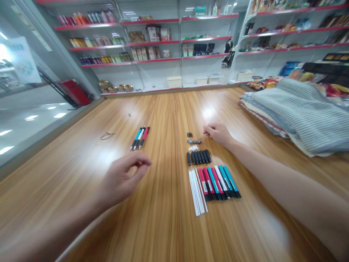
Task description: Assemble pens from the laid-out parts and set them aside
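My left hand (124, 178) hovers over the wooden table (163, 225) with fingers curled towards the thumb; I see nothing in them. It is below three assembled pens (140, 138). My right hand (216, 132) rests further out, fingers pinched together beside a cluster of small metal parts (192, 139). What the pinch holds is too small to see. Below those parts lie small white tips (193, 148), a row of black caps (199, 157), several white refills (196, 191) and several red, teal and white pen barrels (218, 183).
A folded pile of striped cloth (300, 112) lies at the right of the table. A thin loop of wire or band (107, 135) sits at the left. Shop shelves with red edges (152, 42) line the back wall; a red case (73, 91) stands on the floor.
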The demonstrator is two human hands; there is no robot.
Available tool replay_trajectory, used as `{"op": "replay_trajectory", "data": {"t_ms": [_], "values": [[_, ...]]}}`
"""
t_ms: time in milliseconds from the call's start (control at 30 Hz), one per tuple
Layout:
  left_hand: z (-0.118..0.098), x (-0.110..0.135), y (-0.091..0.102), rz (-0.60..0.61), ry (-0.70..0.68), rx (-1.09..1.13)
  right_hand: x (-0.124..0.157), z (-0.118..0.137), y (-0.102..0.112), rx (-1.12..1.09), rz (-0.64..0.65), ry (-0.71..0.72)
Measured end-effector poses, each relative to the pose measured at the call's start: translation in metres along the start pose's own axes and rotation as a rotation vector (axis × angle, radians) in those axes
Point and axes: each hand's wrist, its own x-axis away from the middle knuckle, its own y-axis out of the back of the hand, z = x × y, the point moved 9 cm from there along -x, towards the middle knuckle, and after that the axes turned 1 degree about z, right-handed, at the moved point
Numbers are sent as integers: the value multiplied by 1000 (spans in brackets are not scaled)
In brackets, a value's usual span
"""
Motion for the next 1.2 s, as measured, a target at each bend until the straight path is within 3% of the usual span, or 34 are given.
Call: {"op": "replay_trajectory", "data": {"t_ms": [67,133,167,233,300,400,467,533,633,733,867,1200], "values": [[14,-29,-34,-15,78,66,1,3,0,-3,8,14],[30,-64,-61,-134,197,108,2,6,0,-3,16,26],[35,-78,-68,-237,235,108,3,7,0,-4,22,27],[34,-101,-79,-320,251,58,4,8,0,-6,33,19],[22,-115,-75,-346,167,-76,5,9,0,-10,47,11],[9,-125,-48,-286,15,-460,6,10,1,-13,57,7],[33,-130,-12,-252,170,-625,6,9,1,-17,56,2],[74,-134,18,-114,420,-683,5,8,1,-18,56,-6],[119,-135,45,51,614,-691,5,7,1,-24,57,-9],[133,-134,47,115,621,-734,6,8,1,-20,62,-2],[125,-132,39,79,588,-804,7,9,3,3,59,3],[116,-131,12,167,505,-829,7,8,3,5,62,-7]]}}
